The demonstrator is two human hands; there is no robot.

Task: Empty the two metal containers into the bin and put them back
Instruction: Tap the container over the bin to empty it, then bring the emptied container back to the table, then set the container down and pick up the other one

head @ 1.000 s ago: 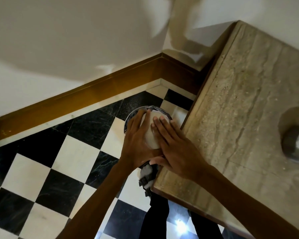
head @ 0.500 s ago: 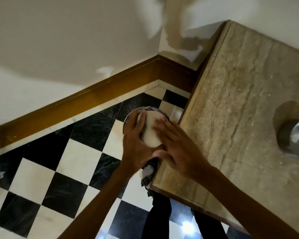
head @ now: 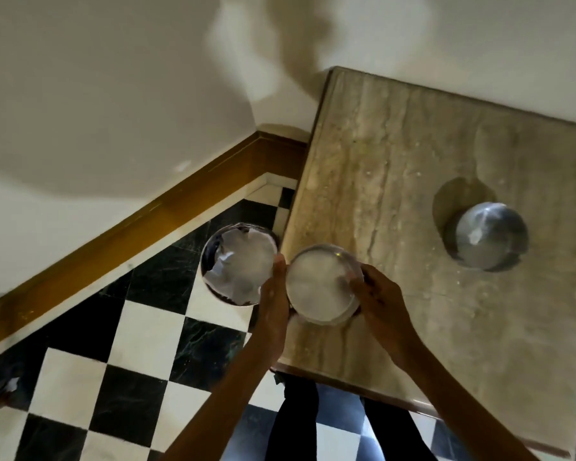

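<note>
We hold one metal container (head: 320, 287) between both hands, at the near left edge of the stone table (head: 413, 154). Our left hand (head: 275, 294) presses flat against its left side and our right hand (head: 378, 294) grips its right side, the fingers curled over the rim. Its inside looks pale and blurred. Just beside it, lower on the checkered floor (head: 140, 334), stands the bin (head: 238, 262) with crumpled white paper inside. Farther on the table, well apart from our hands, sits the second metal container (head: 489, 236). Behind the bin a wooden skirting (head: 147, 221) runs along the wall.
</note>
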